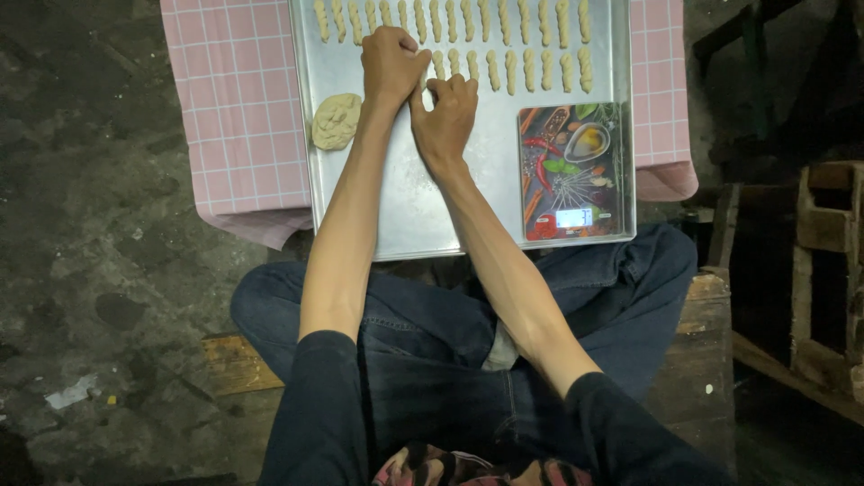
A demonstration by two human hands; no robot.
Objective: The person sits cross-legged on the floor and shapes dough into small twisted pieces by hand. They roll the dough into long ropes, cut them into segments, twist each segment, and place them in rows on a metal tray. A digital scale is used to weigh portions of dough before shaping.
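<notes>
- Around the metal tray [405, 225], I am seeing a pink checked cloth [238, 108] spreading out to the left and right under it, and rough dark ground lying further left.
- Near me, I am sitting cross-legged in dark jeans [423, 333] on a wooden board [236, 362], with wooden crates [823, 270] standing to the right.
- On the tray, two rows of twisted dough sticks [526, 67] are lining the far edge, and my hands are covering part of the nearer row.
- A lump of dough [336, 121] is lying at the tray's left side, just beside my left wrist.
- A kitchen scale [573, 171] with a picture of spices on its top is sitting in the tray's near right corner, its small display glowing.
- My left hand [392, 65] is curling loosely, fingers bent down onto the tray among the sticks; I cannot tell whether it is gripping one.
- My right hand [447, 115] is touching it, fingers bent towards the sticks; what it is holding is hidden.
</notes>
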